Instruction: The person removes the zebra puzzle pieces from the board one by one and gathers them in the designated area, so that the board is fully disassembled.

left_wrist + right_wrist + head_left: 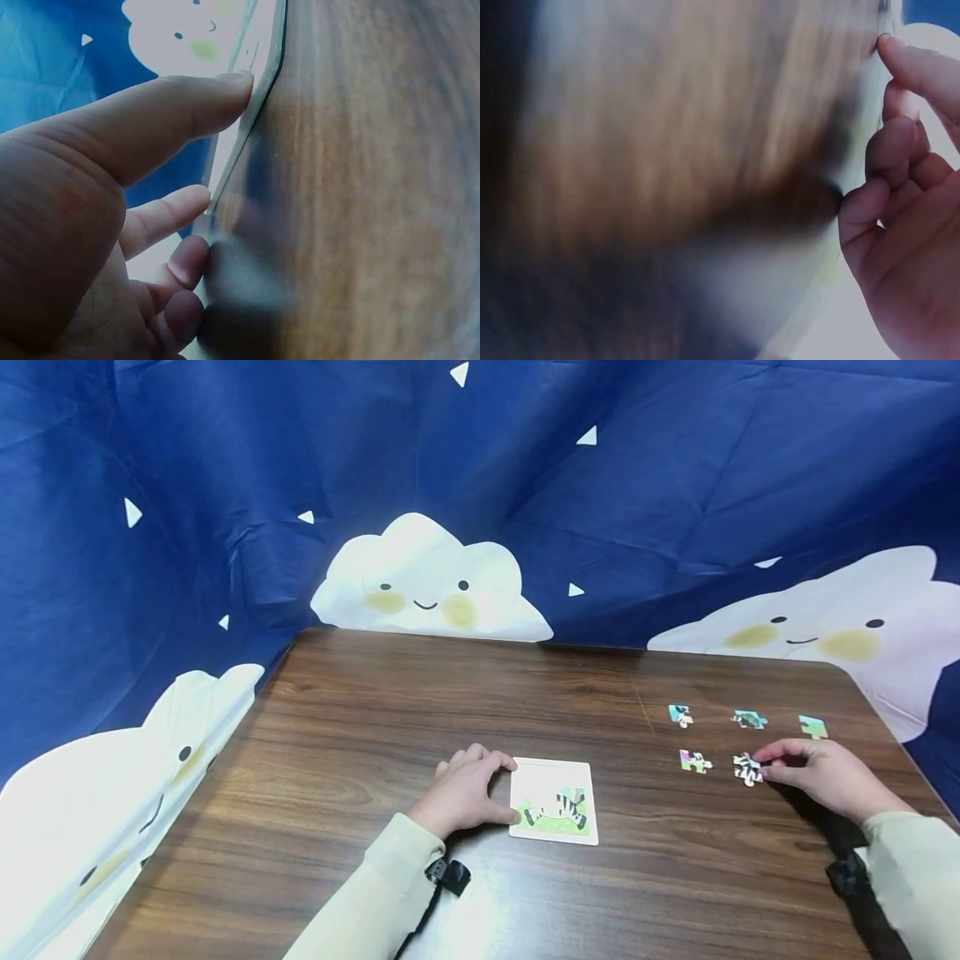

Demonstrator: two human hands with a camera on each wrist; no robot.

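Observation:
My left hand (467, 789) rests at the left side of a pale square puzzle board (551, 769), the index fingertip by its upper corner and the thumb by its lower one. In the left wrist view the thumb (172, 112) lies straight along the board's edge. On the board, the lower part shows a green picture with zebra legs (573, 814); the upper part is bare. Far to the right, my right hand (832, 774) pinches a black-and-white striped puzzle piece (746, 769) by its right side, close over the table. In the right wrist view the piece is mostly hidden.
Beside the striped piece lies a pink-and-green puzzle piece (695, 762). Behind them is a row of three more: a blue one (680, 715), a dark blue-green one (749, 719) and a green one (813, 727). A blue cloth with clouds (427, 577) hangs behind the brown wooden table (420, 693).

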